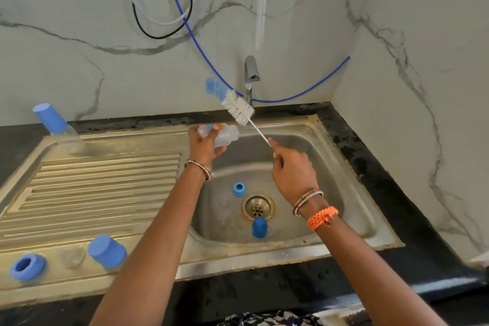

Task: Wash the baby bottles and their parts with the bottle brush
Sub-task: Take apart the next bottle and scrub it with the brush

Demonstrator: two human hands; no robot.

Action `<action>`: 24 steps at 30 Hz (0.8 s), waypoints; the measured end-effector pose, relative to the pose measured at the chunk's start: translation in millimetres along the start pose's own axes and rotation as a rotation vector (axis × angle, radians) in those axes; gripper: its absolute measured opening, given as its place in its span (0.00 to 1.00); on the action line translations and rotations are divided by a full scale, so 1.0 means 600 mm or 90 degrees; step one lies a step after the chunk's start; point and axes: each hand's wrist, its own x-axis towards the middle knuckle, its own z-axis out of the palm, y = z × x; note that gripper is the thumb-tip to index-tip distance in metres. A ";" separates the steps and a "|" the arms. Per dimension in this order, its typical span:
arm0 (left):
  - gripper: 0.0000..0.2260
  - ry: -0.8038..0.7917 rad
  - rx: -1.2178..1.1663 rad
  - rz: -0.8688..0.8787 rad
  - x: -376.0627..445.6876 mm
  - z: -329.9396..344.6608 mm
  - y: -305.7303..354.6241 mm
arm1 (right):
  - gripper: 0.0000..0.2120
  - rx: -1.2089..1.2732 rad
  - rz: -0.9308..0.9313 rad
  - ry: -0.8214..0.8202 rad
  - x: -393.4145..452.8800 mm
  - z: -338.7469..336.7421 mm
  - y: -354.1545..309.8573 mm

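Observation:
My left hand (205, 145) grips a clear baby bottle (225, 135) lying sideways over the sink basin (330, 167), mouth to the right. My right hand (292, 169) pinches the thin white handle of a bottle brush (239, 108); its white bristles and blue tip point up and left, outside the bottle, just above its mouth. In the basin lie a blue ring (239, 188) and a blue cap (259, 227) beside the drain (258, 206). Another capped bottle (57, 124) leans at the drainboard's far left corner.
A blue cap (106, 251), a blue ring (27, 267) and a clear teat (72, 257) lie on the drainboard's (105, 180) near edge. The tap (250, 77) stands behind the basin, with a blue hose (304, 92) and cables hanging on the marble wall. Black counter surrounds the sink.

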 end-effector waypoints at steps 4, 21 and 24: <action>0.14 0.020 0.008 0.059 0.008 -0.003 -0.002 | 0.22 -0.046 -0.009 -0.062 -0.001 0.006 -0.013; 0.22 0.106 0.168 0.234 0.034 -0.019 -0.004 | 0.21 -0.015 0.021 -0.029 0.002 -0.014 0.009; 0.22 0.101 0.178 0.222 0.022 -0.013 -0.006 | 0.21 -0.007 -0.017 -0.052 0.009 -0.014 -0.006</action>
